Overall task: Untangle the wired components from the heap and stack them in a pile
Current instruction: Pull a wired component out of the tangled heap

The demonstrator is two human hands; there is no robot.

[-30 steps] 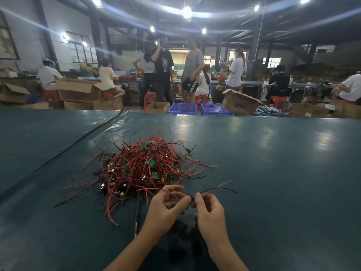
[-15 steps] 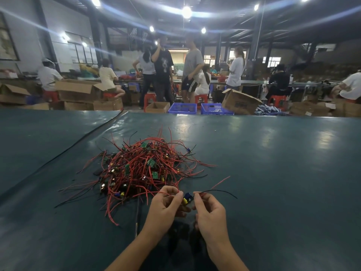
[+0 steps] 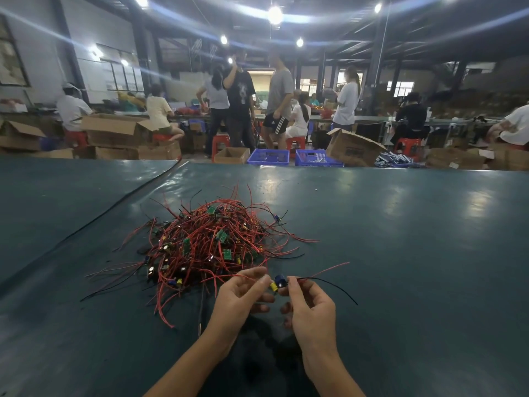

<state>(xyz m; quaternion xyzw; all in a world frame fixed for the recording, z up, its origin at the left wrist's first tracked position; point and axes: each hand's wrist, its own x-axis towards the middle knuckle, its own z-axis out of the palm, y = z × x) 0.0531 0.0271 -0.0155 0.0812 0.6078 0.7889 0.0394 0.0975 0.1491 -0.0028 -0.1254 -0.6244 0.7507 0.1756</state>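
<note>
A tangled heap (image 3: 209,245) of red and black wires with small green boards and blue and yellow parts lies on the dark green table (image 3: 400,253). Just in front of its near edge, both hands hold one wired component (image 3: 277,283), a small blue and yellow part. My left hand (image 3: 243,293) pinches red wire beside the part on its left. My right hand (image 3: 306,299) pinches it from the right, where a red lead and a black lead (image 3: 332,285) trail off to the right over the table.
A dark seam (image 3: 114,204) runs diagonally across the table on the left. Beyond the far edge stand cardboard boxes (image 3: 353,151), blue crates (image 3: 269,157), red stools and several people at other benches.
The hands have drawn slightly apart and risen a little, so the blue and yellow part now shows between the fingertips. The trailing leads have shifted with it.
</note>
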